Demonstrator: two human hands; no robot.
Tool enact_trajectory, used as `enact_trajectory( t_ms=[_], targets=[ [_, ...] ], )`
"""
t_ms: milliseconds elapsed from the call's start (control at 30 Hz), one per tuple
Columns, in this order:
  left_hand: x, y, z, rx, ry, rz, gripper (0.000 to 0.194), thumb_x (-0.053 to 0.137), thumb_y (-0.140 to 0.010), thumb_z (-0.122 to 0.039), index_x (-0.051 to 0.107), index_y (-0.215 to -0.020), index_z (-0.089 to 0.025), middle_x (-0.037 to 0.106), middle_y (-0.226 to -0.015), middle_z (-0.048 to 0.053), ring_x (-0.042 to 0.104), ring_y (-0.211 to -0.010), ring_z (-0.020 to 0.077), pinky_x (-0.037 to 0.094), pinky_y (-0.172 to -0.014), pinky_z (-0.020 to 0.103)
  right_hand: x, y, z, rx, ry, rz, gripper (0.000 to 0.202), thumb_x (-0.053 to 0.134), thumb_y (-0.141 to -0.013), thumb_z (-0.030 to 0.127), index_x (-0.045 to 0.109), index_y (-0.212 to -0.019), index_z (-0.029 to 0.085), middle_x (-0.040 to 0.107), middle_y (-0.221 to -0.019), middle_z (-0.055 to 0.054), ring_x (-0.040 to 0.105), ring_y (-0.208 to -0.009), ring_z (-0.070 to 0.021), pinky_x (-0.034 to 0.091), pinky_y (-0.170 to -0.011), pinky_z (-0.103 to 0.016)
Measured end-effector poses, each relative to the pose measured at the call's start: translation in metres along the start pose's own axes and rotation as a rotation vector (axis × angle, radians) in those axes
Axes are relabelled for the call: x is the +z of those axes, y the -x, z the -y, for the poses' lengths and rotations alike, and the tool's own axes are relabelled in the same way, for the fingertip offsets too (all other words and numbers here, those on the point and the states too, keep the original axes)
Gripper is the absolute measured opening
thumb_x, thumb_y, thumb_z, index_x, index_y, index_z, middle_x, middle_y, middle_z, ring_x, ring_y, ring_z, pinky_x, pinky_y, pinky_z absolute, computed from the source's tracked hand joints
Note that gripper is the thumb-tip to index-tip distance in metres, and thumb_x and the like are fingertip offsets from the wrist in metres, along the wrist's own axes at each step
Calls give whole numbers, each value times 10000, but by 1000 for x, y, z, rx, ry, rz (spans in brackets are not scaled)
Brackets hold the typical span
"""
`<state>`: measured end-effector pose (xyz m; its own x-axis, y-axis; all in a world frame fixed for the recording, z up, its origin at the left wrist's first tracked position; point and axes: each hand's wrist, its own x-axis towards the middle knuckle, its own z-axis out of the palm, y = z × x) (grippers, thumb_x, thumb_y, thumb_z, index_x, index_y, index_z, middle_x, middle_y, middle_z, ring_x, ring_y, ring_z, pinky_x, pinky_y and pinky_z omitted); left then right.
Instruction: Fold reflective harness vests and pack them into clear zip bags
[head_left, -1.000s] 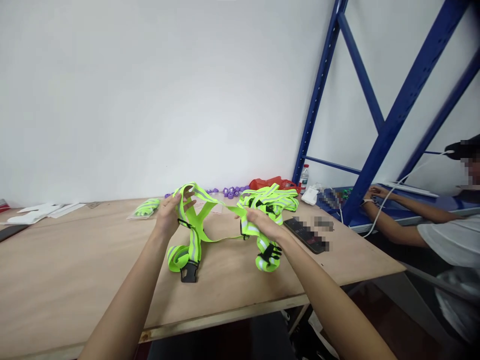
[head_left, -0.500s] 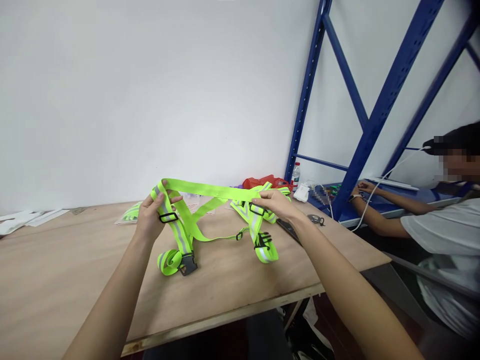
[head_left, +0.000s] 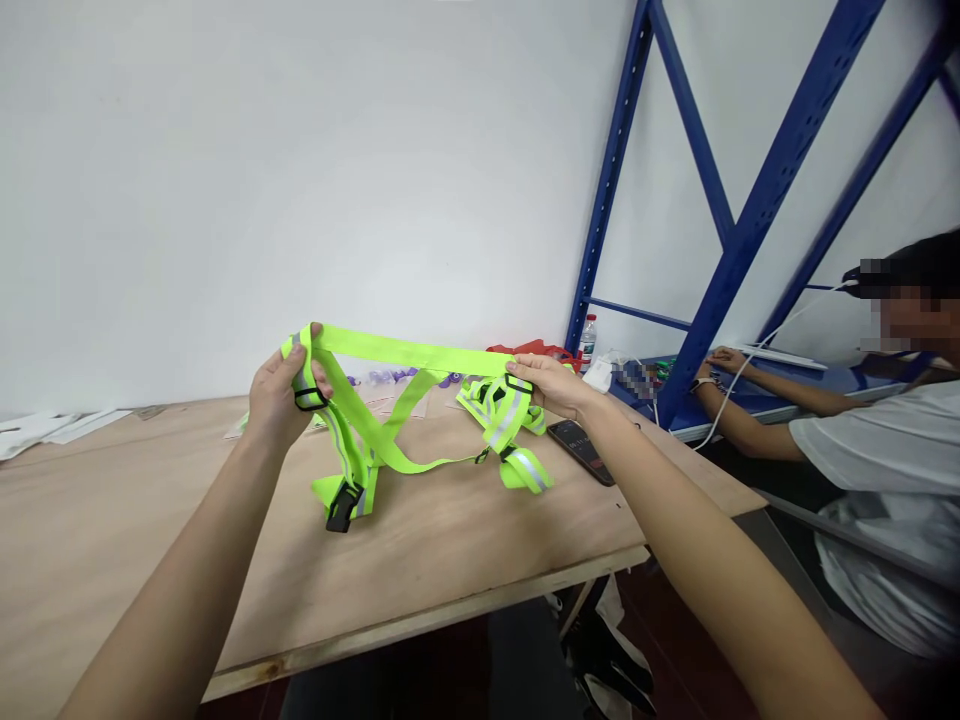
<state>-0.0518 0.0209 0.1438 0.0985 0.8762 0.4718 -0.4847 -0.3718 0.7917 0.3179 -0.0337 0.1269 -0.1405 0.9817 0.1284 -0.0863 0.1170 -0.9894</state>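
Observation:
A neon-green reflective vest (head_left: 409, 350) made of straps with silver stripes hangs stretched between my two hands above the table. My left hand (head_left: 281, 395) is closed around its left upper corner, just over a black slider. My right hand (head_left: 547, 385) pinches the right upper corner, beside another slider. Below the left hand dangles a black plastic buckle (head_left: 344, 507). At the right a looped strap end (head_left: 527, 468) hangs under the right hand. Crossed straps join in the middle. More green strapping (head_left: 480, 400) lies behind the right side; where the held vest ends there, I cannot tell.
On the wooden table (head_left: 420, 580) a phone (head_left: 581, 450) lies near my right forearm. White sheets (head_left: 67, 430) lie at far left, a red bag (head_left: 536, 352) and bottle (head_left: 589, 340) at the back. A blue rack (head_left: 720, 280) and a seated person (head_left: 885, 470) are on the right.
My hands have lifted the vest higher and moved a little apart, tightening its top strap. The buckle below my left hand has swung left, and the phone shows more.

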Motion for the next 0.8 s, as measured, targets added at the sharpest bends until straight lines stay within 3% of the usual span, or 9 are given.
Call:
enact_trajectory(
  t_ms=[167, 400, 600, 700, 800],
  targets=[
    [-1, 8, -2, -105, -65, 93, 571, 824, -726, -354, 623, -1226, -166, 666, -708, -28, 577, -456, 102, 503, -428, 216, -2, -2, -4, -6, -127, -47, 113, 712, -863, 264, 687, -955, 202, 748, -865, -24, 705, -731, -152, 600, -666, -252],
    [-5, 15, -4, -176, -142, 108, 534, 747, -817, -383, 585, -1273, -157, 491, -513, -92, 384, -309, 49, 312, -308, 150, 3, -1, -24, 45, -170, -58, 105, 660, -881, 290, 667, -922, 194, 735, -846, -43, 691, -727, -172, 588, -701, -289],
    [-2, -12, -17, -186, -307, 30, 403, 640, -899, -491, 633, -1115, -151, 357, -465, -107, 287, -280, 40, 211, -300, 159, 25, 3, -64, 30, 95, -19, 328, 710, -795, 521, 593, -853, 220, 607, -731, 22, 571, -626, -143, 497, -596, -273],
    [3, -33, -24, -206, -518, 51, 410, 566, -937, -538, 631, -1034, -145, 334, -453, -100, 317, -310, 59, 264, -342, 178, 38, 8, -89, 20, 180, -1, 407, 735, -735, 574, 555, -747, 208, 537, -692, 38, 510, -648, -135, 447, -630, -266],
    [8, -47, -24, -241, -674, 105, 417, 609, -896, -573, 595, -852, -159, 401, -452, -75, 379, -335, 81, 308, -367, 196, 48, 12, -114, 22, 281, 16, 445, 720, -721, 597, 522, -672, 202, 479, -649, 45, 454, -648, -135, 384, -614, -260]
  ],
)
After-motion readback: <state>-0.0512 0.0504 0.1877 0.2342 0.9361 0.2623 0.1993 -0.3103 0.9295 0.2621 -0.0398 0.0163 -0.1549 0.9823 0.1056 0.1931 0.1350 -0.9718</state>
